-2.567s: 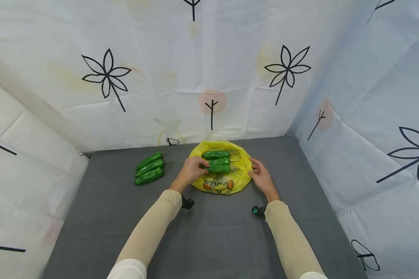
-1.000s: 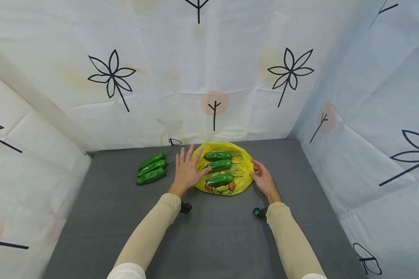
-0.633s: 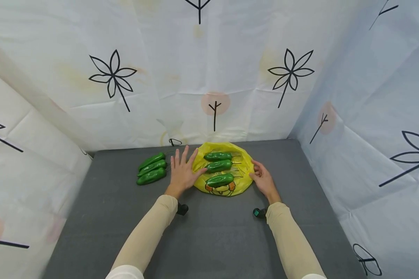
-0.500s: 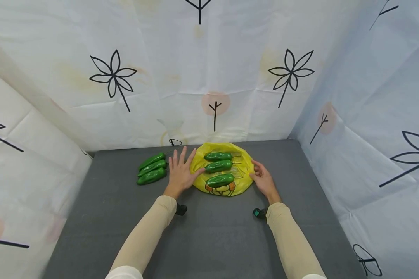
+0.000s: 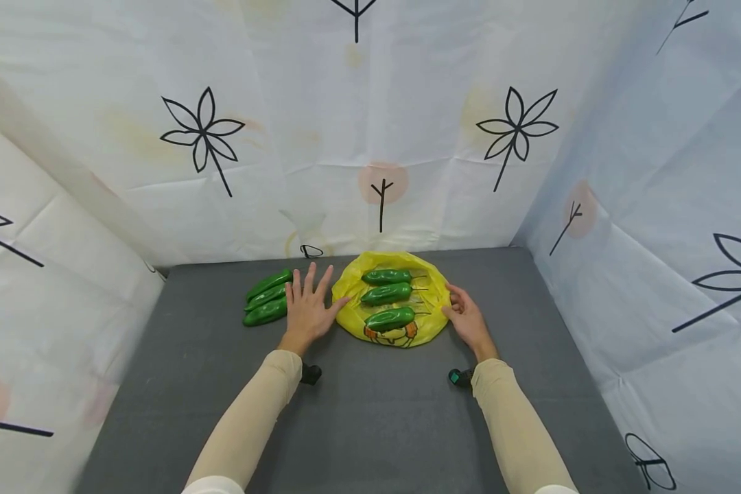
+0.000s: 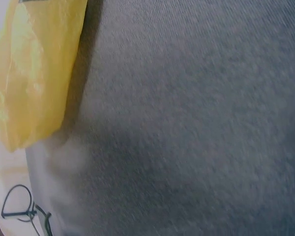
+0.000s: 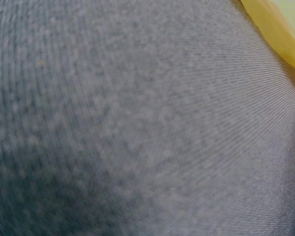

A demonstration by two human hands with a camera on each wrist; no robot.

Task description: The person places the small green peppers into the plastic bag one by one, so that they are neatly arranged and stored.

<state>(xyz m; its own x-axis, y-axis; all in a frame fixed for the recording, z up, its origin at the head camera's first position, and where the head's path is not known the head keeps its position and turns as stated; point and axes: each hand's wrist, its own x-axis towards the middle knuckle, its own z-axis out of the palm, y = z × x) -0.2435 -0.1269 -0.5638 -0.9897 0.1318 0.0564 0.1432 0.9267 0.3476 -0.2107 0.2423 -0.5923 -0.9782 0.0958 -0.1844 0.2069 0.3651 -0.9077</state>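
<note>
A yellow plastic bag [image 5: 348, 274] lies with its mouth spread wide in the head view, and three green peppers [image 5: 385, 295] rest in it, side by side. My right hand [image 5: 467, 321] pinches the bag's right rim between thumb and fingers. With fingers spread and straight, my left hand [image 5: 307, 314] is over the table left of the bag; its thumb is near the bag's left edge. Beyond its fingers, three more green peppers [image 5: 264, 313] lie in a row, their stems hidden by the hand. Neither wrist view shows fingers, only part of the bag [image 6: 37, 73] and the tabletop.
Everything lies on a dark grey tabletop [image 5: 370, 425]. White cloth walls [image 5: 321, 123] with printed flowers and twigs stand behind it and on both sides. The bag and peppers are near the back edge.
Earlier my left hand held the nearest pepper inside the bag; that pepper now lies released, closer to the near rim. The left hand has spread and moved left. My right hand stayed at the rim.
</note>
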